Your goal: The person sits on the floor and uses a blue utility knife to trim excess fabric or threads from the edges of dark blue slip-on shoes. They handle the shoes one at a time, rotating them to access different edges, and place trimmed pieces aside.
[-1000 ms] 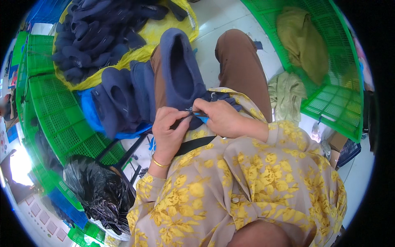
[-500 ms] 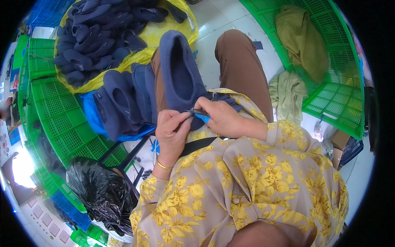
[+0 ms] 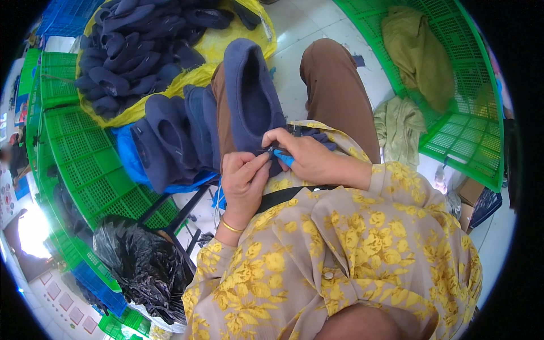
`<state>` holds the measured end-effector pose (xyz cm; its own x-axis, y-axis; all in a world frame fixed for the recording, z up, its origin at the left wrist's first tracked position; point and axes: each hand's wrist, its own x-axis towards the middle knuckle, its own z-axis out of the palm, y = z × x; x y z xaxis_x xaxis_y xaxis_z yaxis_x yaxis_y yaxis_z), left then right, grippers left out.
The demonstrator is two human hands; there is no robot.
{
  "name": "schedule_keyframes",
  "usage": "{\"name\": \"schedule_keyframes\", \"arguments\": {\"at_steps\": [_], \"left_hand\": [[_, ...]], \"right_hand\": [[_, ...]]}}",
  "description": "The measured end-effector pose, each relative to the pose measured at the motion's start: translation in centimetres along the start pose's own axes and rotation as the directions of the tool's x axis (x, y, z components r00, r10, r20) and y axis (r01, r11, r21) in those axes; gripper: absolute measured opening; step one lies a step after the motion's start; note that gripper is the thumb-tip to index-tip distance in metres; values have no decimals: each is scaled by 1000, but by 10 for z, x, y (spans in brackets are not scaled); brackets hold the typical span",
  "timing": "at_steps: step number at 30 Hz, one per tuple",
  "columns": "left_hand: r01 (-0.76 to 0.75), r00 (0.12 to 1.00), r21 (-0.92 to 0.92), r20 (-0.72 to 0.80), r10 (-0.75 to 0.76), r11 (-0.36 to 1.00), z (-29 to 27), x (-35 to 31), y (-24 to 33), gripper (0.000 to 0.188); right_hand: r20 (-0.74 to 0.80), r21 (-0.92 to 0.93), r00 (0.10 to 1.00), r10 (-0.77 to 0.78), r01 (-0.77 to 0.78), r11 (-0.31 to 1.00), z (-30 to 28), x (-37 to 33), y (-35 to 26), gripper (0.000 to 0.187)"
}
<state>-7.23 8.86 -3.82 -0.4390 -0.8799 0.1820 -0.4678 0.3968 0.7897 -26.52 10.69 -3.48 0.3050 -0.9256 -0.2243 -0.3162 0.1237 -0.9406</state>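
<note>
A navy felt slipper (image 3: 250, 107) lies over my left thigh, toe pointing away and its opening facing up. My left hand (image 3: 245, 180) is closed, thumb and forefinger pinching the slipper's near edge. My right hand (image 3: 303, 156) is closed at the same spot around a small dark metal tool (image 3: 271, 151), whose kind is mostly hidden by the fingers. Something bright blue (image 3: 284, 157) covers part of a right finger. The fingertips of both hands nearly meet. More navy slippers (image 3: 170, 133) stand in a row left of my thigh, on blue plastic.
A yellow sack (image 3: 226, 48) heaped with navy slippers lies at the far left. Green crates stand on the left (image 3: 93, 164) and right (image 3: 462, 133); the right one holds olive cloth (image 3: 419, 59). A black plastic bag (image 3: 139, 255) sits at the near left.
Both hands and the slipper appear slightly further right in the view. The right fingers have shifted a little around the small tool; the pinch at the slipper's edge stays.
</note>
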Motion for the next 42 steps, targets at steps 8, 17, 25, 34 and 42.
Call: {"name": "schedule_keyframes", "arguments": {"at_steps": [8,17,25,34,42], "left_hand": [[-19,1000,1,-16,19,1000,3,-1,-3,21],[4,1000,47,-18,-3,999,2,0,2,18],[-26,999,30,-46,27,999,8,2,-2,19],[145,988,-114,71,-138,983,-10,12,4,16],[-376,815,351,566,125,857,-44,96,28,17]], "right_hand": [[132,41,991,32,-37,998,-7,9,2,23],[-51,-630,887,-459,329,704,-3,14,-21,16],[-177,-441,801,-571,454,774,3,9,-12,28],[-240,569,964,-113,234,789,-27,-3,-44,14],[-185,437,978,-99,172,883,-29,-8,-41,14]]}}
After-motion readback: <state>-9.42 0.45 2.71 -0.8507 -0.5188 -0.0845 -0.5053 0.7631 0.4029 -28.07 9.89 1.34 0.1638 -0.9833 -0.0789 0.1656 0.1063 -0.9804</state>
